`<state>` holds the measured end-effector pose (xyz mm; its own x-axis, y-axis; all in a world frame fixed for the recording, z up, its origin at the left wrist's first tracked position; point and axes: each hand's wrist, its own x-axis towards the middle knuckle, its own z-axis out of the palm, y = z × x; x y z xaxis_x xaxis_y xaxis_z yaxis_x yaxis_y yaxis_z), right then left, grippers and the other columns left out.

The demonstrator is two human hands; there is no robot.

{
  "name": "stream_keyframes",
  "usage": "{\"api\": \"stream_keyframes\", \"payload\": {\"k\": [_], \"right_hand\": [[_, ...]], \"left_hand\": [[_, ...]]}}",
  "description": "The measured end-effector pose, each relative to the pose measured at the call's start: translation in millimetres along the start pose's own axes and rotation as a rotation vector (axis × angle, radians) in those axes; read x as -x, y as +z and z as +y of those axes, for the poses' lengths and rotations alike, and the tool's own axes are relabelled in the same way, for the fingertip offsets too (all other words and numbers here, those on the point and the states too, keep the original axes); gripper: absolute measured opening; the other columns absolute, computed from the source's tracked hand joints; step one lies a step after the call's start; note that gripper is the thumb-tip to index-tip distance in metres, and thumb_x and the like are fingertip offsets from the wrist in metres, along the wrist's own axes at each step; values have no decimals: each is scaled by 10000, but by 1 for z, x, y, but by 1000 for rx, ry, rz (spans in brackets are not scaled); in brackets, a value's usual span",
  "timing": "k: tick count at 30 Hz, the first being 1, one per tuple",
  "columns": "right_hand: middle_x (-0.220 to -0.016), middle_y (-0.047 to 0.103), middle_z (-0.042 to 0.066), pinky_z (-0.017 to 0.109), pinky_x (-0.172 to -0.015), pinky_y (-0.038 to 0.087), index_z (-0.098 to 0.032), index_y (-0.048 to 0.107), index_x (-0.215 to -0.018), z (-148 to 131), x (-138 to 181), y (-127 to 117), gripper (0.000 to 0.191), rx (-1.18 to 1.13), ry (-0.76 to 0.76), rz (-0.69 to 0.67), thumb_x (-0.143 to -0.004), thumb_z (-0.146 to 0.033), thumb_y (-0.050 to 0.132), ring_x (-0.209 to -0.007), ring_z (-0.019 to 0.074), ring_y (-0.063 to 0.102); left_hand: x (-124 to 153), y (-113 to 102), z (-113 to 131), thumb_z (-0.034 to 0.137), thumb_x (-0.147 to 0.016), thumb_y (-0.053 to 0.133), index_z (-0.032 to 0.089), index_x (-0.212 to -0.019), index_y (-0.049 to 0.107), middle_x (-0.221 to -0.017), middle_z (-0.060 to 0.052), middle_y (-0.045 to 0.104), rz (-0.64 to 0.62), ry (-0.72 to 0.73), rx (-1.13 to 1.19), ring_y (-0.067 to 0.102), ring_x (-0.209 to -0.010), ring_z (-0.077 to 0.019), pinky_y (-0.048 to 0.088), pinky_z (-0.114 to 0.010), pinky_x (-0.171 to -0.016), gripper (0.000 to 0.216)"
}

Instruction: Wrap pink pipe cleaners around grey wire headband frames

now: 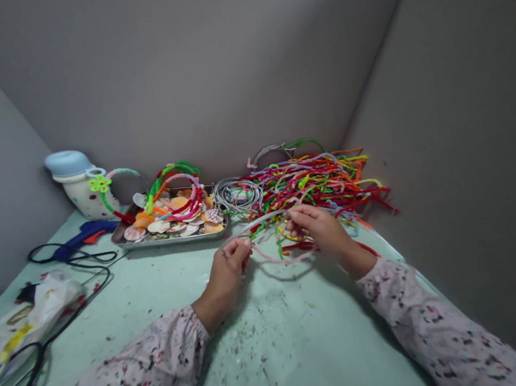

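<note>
Over the table, my left hand (230, 266) and my right hand (320, 232) are both closed in a pinch on a thin, pale grey headband (262, 219) that arches between them. A pink pipe cleaner (268, 258) hangs in a loose curve below it, running from my left fingertips toward my right hand. Whether its right end is gripped is hidden by the fingers. Just beyond my right hand lies a heap of bright pipe cleaners (305, 179), with a few strands under the held band.
A metal tray (172, 240) of seashells stands at the back, with headbands wrapped in colours (182, 179) on it. Beside it sit bare grey hoops (239, 195). Leftward are a blue glue gun (80, 239), black cable (42, 348), plastic bag (56, 293) and blue-lidded container (84, 191).
</note>
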<state>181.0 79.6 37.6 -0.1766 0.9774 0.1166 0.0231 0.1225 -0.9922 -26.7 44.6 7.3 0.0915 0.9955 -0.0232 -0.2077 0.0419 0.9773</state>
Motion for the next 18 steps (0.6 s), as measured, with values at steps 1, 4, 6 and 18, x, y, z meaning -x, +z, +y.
{"api": "stream_keyframes", "payload": {"k": [1, 4, 6, 18], "right_hand": [[-788, 641, 22, 227, -552, 430, -178, 639, -946, -3, -2, -8, 257, -56, 80, -101, -806, -392, 615, -611, 109, 562], [-860, 661, 28, 228, -586, 446, -191, 620, -1016, -6, -2, -21, 301, -102, 193, -329, -752, -318, 687, -638, 100, 581], [-901, 670, 32, 242, -636, 464, -201, 611, -1079, -4, 1, -19, 400, -32, 175, -430, -708, -289, 730, -700, 113, 603], [-651, 572, 14, 252, -610, 418, -170, 594, -667, -2, 17, 28, 339, 337, -126, -323, -900, -385, 477, -630, 125, 532]], "left_hand": [[1, 1, 1, 392, -800, 602, 152, -645, 508, -557, 40, 403, -33, -23, 46, 322, -494, -65, 231, -208, -468, 301], [4, 4, 5, 340, -775, 641, 141, -672, 535, -603, 33, 435, -137, -104, 199, 365, -518, -58, 268, -190, -485, 247], [6, 6, 6, 310, -767, 650, 132, -677, 548, -619, 29, 450, -183, -130, 249, 376, -526, -55, 273, -186, -488, 225], [6, 7, 3, 307, -741, 665, 139, -637, 543, -546, 41, 413, -177, -137, 180, 335, -488, -61, 233, -211, -465, 232]]}}
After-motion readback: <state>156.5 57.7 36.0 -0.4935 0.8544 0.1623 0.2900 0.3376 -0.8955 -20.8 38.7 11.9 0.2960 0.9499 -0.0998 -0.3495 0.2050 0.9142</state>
